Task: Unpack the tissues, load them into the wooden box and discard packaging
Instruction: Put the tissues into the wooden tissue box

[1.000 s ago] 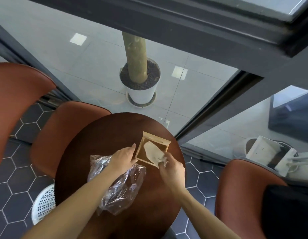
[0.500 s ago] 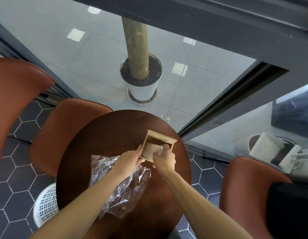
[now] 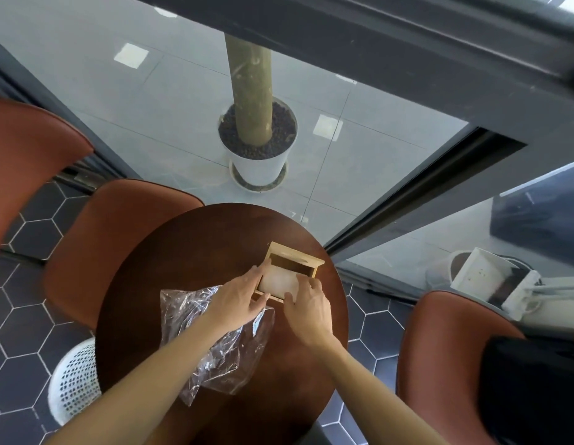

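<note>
Inside wooden box (image 3: 292, 266): tissues (image 3: 279, 282) now flattened, both hands pressing.

Pale matt wooden box (image 3: 293, 259), crinkled glossy clear plastic packaging (image 3: 215, 342)

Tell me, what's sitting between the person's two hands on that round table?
In the head view, the white tissues lie between the left hand and the right hand, inside the wooden box.

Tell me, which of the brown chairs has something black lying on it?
The chair at the right: a black thing lies on its seat. The two at left show none.
</note>
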